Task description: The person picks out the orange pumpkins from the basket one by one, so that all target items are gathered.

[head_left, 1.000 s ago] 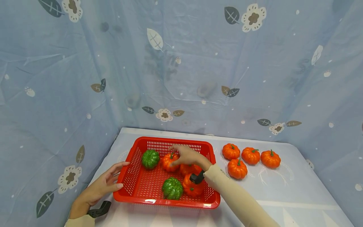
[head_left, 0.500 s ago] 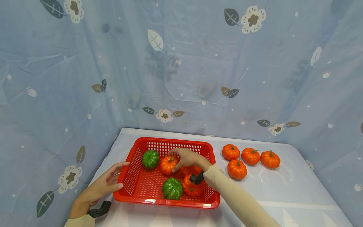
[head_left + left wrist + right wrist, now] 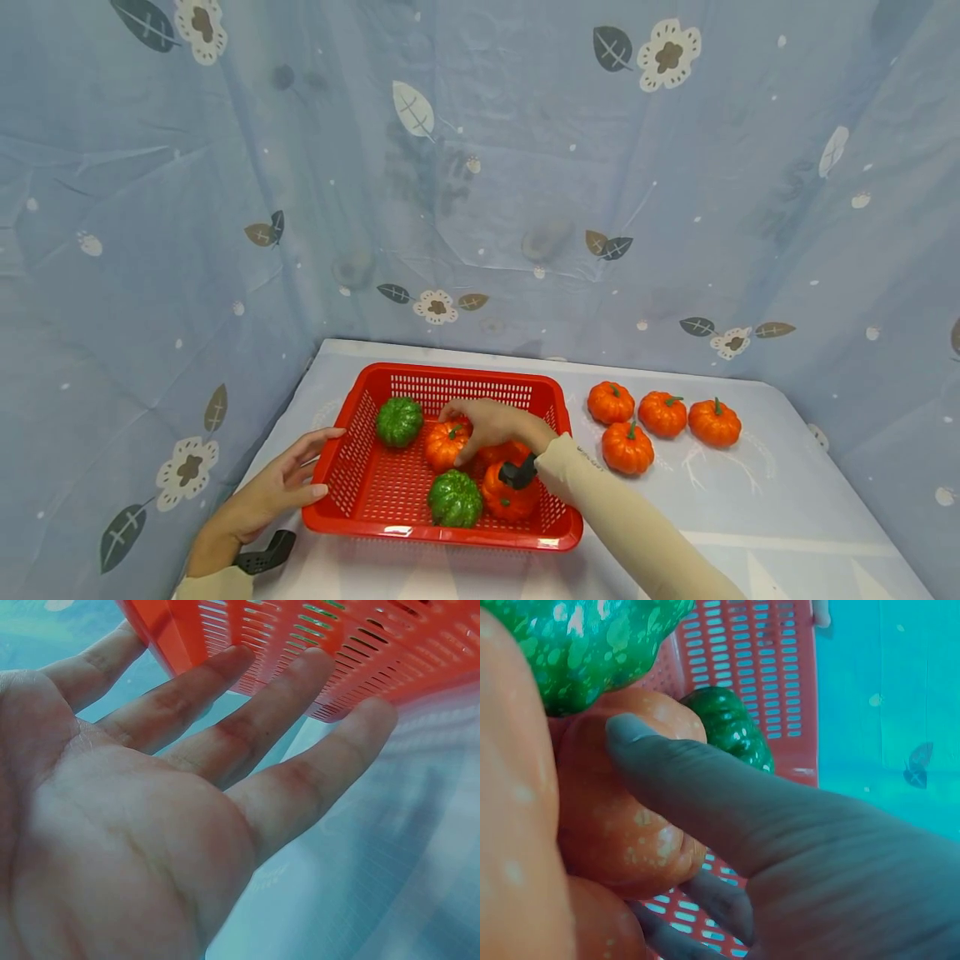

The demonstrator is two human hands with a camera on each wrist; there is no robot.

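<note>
My right hand (image 3: 491,421) reaches into a red plastic basket (image 3: 360,527) and holds a small orange pumpkin (image 3: 442,446). In the right wrist view the thumb lies over one side of that pumpkin (image 3: 615,832), with fingers partly hidden on the far side. A green pumpkin (image 3: 455,498) and another orange pumpkin (image 3: 506,498) sit at the front of the basket. One more orange one (image 3: 504,452) is partly covered by the hand. Another green pumpkin (image 3: 399,421) lies at the back left. My left hand (image 3: 277,483), fingers extended, rests against the basket's left side.
Several orange pumpkins stand to the right of the basket, among them a front one (image 3: 627,448) and a far-right one (image 3: 715,422). A pale cloth covers the table (image 3: 750,483). Blue patterned curtain (image 3: 480,208) rises behind and on the left.
The right hand has closed in around the orange pumpkin, which has shifted slightly toward the front of the basket. The left hand and basket stay in place.
</note>
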